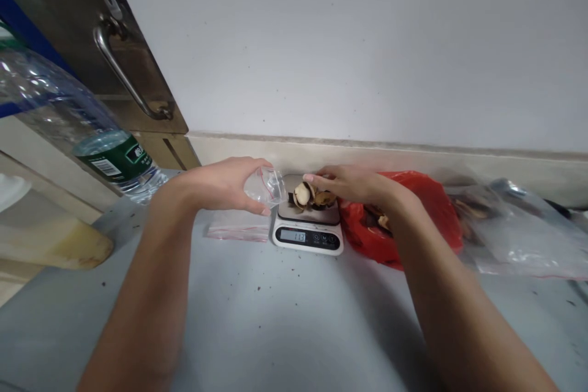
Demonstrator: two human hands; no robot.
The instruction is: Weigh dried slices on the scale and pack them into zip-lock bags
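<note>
A small clear zip bag (271, 187) with a red seal line is in my left hand (225, 184), its fingers and thumb curved around it at the left side of a white digital scale (309, 239). The scale's display reads about 113; any decimal point is hard to make out. On its plate lie curved dark-brown and cream dried pieces (303, 195) that look like dried mushrooms. My right hand (351, 184) reaches over from the right, its fingers closed around these pieces; some fingertips are hidden behind them.
Flat zip bags (239, 225) lie left of the scale. A red plastic bag (422, 208) with more brown pieces stands at the right, beside a clear bag (528, 233). At the left are a water bottle (114, 153) and a yellowish container (68, 245). A wall (349, 49) rises behind.
</note>
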